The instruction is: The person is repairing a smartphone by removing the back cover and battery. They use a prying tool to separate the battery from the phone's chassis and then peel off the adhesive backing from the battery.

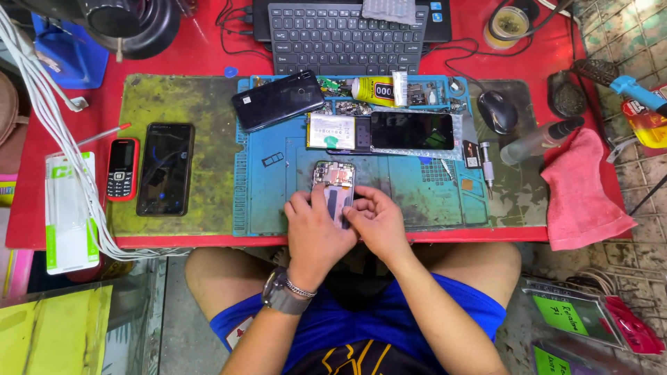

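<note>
Fingers: both hands' fingers were curled shut on the opened phone (334, 186); left hand (316, 232) gripped its lower half, right hand (377, 222) pinched the right edge.
Phone: lay on the blue mat (271, 201), just below the loose battery (331, 131).
Doing it well: I judged steady, even pressure best, with the left hand bracing the frame.
Beyond: a black phone (165, 169) lay well left of the mat.

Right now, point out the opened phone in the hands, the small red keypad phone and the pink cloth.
Opened phone with bare internals (333, 177), head view, upper exposed board.
Small red keypad phone (122, 169), head view, middle of its front.
Pink cloth (582, 194), head view, centre of the fabric.
</note>
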